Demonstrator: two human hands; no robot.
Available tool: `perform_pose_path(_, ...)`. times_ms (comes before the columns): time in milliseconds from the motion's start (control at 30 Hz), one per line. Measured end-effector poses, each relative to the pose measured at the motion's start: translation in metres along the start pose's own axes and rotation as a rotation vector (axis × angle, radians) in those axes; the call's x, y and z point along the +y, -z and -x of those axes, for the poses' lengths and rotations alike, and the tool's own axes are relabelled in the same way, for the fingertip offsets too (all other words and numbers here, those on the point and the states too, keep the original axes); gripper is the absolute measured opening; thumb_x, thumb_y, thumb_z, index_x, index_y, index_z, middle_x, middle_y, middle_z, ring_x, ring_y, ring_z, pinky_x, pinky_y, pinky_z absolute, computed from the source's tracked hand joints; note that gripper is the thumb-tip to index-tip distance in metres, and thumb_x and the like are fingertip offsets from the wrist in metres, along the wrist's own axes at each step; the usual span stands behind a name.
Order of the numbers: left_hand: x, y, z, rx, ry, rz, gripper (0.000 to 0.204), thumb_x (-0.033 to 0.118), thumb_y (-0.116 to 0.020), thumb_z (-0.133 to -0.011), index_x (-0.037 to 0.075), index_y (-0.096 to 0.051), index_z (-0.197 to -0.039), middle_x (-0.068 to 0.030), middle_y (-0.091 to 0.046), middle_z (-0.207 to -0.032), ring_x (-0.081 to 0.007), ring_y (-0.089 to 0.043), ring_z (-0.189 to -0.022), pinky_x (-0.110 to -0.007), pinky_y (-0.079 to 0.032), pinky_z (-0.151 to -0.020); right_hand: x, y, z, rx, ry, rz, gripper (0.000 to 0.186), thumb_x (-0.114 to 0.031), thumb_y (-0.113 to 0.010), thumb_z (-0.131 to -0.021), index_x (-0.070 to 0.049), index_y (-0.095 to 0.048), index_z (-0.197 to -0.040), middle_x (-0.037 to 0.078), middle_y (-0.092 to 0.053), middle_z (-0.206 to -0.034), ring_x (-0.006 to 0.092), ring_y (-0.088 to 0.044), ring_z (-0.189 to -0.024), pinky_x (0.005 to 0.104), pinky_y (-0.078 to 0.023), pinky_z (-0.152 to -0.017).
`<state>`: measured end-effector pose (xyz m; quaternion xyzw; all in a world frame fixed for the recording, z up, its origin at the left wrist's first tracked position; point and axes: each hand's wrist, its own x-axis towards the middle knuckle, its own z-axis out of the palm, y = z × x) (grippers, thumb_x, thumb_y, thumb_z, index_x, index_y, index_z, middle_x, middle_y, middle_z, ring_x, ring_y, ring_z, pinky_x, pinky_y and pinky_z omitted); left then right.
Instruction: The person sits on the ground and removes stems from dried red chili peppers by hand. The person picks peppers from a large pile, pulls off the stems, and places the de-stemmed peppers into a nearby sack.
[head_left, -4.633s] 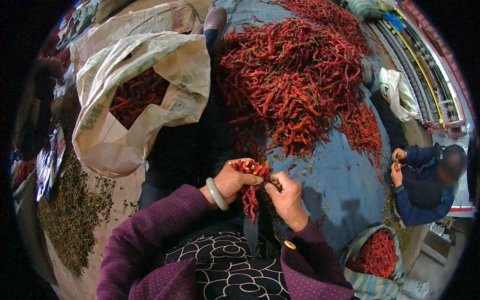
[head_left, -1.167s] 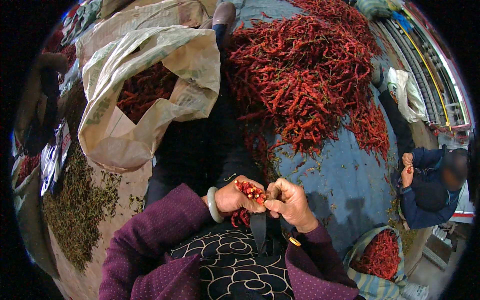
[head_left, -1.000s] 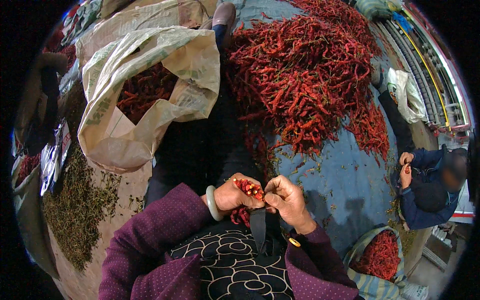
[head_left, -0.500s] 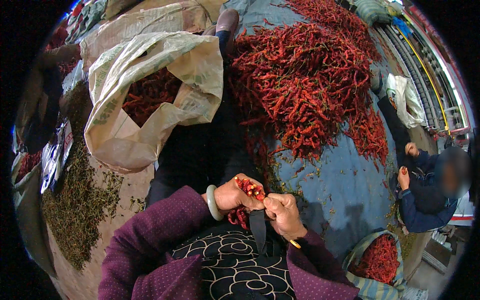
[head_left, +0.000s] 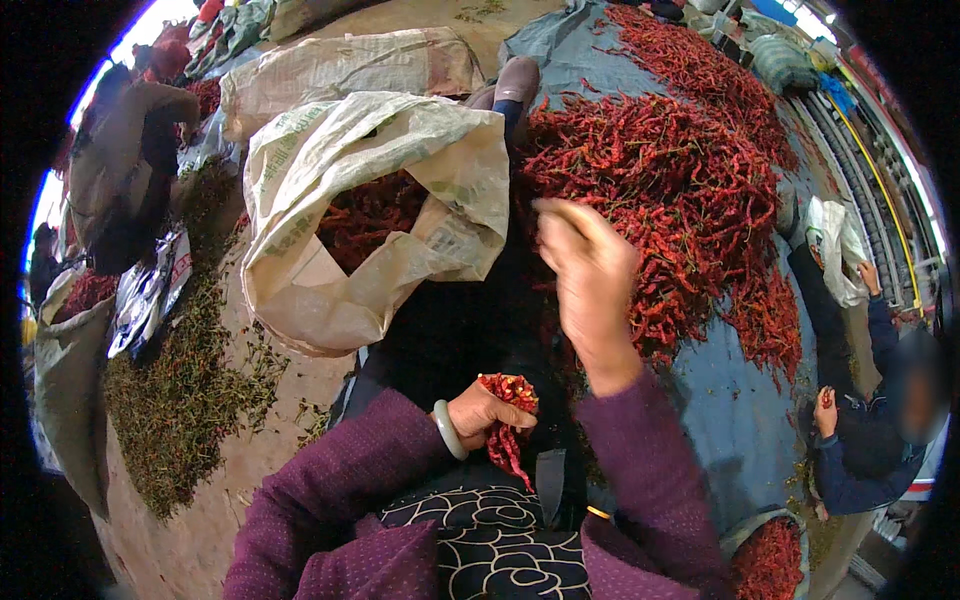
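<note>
My left hand grips a bunch of dried red chillies close to my lap, a pale bangle on its wrist. My right hand is raised and blurred, up beside the open mouth of a white woven sack that holds red chillies. Its fingers look curled; whether anything is in them cannot be made out. A big heap of dried red chillies lies on a blue-grey tarp just right of that hand.
A person in dark blue sits at the right handling chillies, near a bag of chillies. Green stems litter the ground on the left. Another person crouches at far left. A second sack lies behind.
My right hand has left the bunch in my lap and swung up and forward toward the sack's mouth. My left hand stays low, still holding the chillies.
</note>
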<state>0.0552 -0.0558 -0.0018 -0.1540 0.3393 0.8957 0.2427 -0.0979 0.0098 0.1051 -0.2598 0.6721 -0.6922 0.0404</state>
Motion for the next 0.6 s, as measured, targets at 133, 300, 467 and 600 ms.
perform_pose_path(133,0.011,0.004,0.01,0.102,-0.103,-0.11,0.027,-0.01,-0.065,-0.063,-0.001,-0.056,-0.087,-0.0072,-0.06,-0.077,-0.0185,-0.06,-0.07,-0.03,-0.048,-0.068,0.025,-0.028,-0.023,-0.239,0.269,0.394,0.056,-0.012,-0.068,-0.074,0.002,-0.045,-0.123,0.023,-0.056,-0.107,0.0329,-0.056,-0.099,0.038,-0.045,-0.083)
perform_pose_path(300,0.039,0.036,0.034,0.077,-0.193,0.235,0.014,0.0,-0.059,-0.067,0.006,-0.047,-0.072,-0.0005,-0.04,-0.062,-0.0135,-0.04,-0.057,-0.029,-0.038,-0.055,0.066,0.071,0.043,-0.004,0.185,0.553,0.012,-0.007,-0.062,-0.08,0.001,-0.061,-0.089,0.017,-0.062,-0.08,0.0298,-0.062,-0.072,0.0347,-0.048,-0.063)
perform_pose_path(467,0.038,0.049,0.025,0.073,-0.235,0.343,0.011,0.006,-0.059,-0.076,0.007,-0.048,-0.072,0.0,-0.036,-0.061,-0.0119,-0.035,-0.058,-0.026,-0.033,-0.053,0.138,0.128,0.195,-0.32,-0.125,0.875,0.011,-0.006,-0.056,-0.079,-0.001,-0.056,-0.088,0.018,-0.057,-0.076,0.0356,-0.058,-0.07,0.042,-0.046,-0.059)
perform_pose_path(600,0.033,0.036,0.017,0.079,-0.179,0.299,0.01,0.007,-0.06,-0.077,0.005,-0.055,-0.085,-0.0021,-0.042,-0.066,-0.0144,-0.038,-0.059,-0.029,-0.035,-0.053,0.217,0.123,0.238,-0.228,-0.848,1.001,0.03,-0.033,-0.058,-0.085,-0.009,-0.053,-0.102,0.022,-0.056,-0.104,0.0409,-0.056,-0.089,0.0481,-0.047,-0.077)
